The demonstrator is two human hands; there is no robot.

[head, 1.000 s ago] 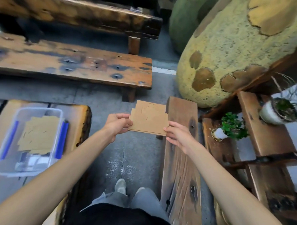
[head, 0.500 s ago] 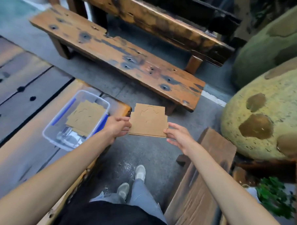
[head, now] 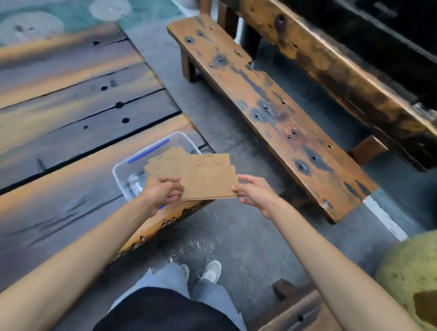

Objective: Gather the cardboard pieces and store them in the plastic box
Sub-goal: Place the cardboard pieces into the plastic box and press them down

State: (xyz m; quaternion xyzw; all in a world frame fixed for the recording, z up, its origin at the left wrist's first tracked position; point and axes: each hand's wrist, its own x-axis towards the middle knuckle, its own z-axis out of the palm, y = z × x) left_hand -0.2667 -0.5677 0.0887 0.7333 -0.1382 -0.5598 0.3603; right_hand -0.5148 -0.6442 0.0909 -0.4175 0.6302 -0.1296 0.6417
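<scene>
A broad wooden table (head: 63, 138) of dark, cracked planks fills the left side, and the plastic box (head: 127, 171) sits at its near right corner, close to the table's right edge. The box is clear with a blue strip along its far wall, and loose cardboard pieces (head: 166, 164) already lie inside, brown with thin curved cut lines on them; something pale and shiny shows beneath them, too blurred to name. The left hand (head: 161, 193) hovers over the near right part of the box, fingers curled in a narrow pinch around the left edge of a stack of cardboard (head: 209, 177). That flat stack is held roughly level in the air, its left part over the box's right rim and the table's edge, its right part out over the grey floor (head: 234, 241). The right hand (head: 255, 192) pinches the stack's right edge between thumb and fingertips, the remaining fingers loosely bent beneath. Farther right, a worn wooden bench (head: 277, 118) runs diagonally across the floor, well apart from both hands. The person's two shoes (head: 213, 270) stand on the floor below the stack.
</scene>
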